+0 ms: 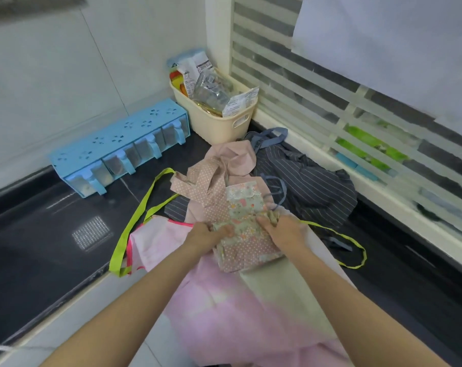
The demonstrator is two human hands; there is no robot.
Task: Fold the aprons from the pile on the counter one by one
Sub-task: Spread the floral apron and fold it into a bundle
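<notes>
A pink polka-dot apron (216, 186) with a floral pocket lies bunched on the dark counter (39, 234). My left hand (208, 234) grips its floral edge on the left. My right hand (280, 227) pinches a gathered fold of the same apron on the right. Under it spreads a pale pink apron (224, 308) with lime green straps (137, 221), hanging over the counter's front edge. A dark blue striped apron (309, 184) lies crumpled behind, to the right.
A blue spice-drawer rack (118, 144) stands against the tiled wall at the left. A cream basket (214, 120) full of packets sits in the corner. A slatted window frame (357, 128) runs along the right side.
</notes>
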